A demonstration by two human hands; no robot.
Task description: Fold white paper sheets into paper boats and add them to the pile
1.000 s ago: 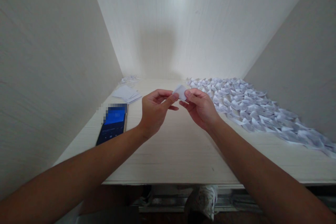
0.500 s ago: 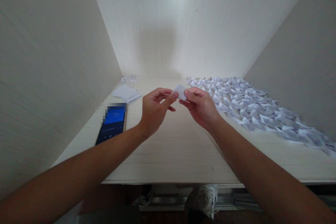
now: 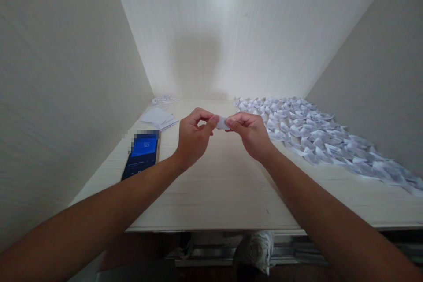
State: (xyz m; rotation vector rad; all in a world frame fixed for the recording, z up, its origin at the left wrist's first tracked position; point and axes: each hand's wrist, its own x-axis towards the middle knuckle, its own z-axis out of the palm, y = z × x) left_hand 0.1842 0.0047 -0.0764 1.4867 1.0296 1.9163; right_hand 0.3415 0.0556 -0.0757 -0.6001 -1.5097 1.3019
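Delicately, a small piece of white paper (image 3: pixel 222 123) is held by its two ends, apparently raised above a pale wood-grain table (image 3: pixel 211 202). It looks next to weightless and slim enough to bend under light pressure, though it probably has some stiffness if it is folded, a detail too small to confirm. Dry paper of this kind should grip well against bare skin; its likely weakness is creasing or tearing under a hard tug. Its ends look the best places to take hold, with a fingertip backing each thumb and the middle left free.

The left hand (image 3: pixel 194 136) pinches the near-left end between thumb and forefinger; the right hand (image 3: pixel 253 134) grasps the opposite end, thumb on top, its other fingers curled beneath and partly hidden.

Farther out, white sheets (image 3: pixel 155 116) lie loosely stacked on the left, beyond a phone (image 3: pixel 141 152) with a lit screen. Slender white pieces (image 3: pixel 163 98) sit behind them, near the back wall (image 3: pixel 251 53). Across the right side spread rows of pointed paper shapes (image 3: pixel 317 134).
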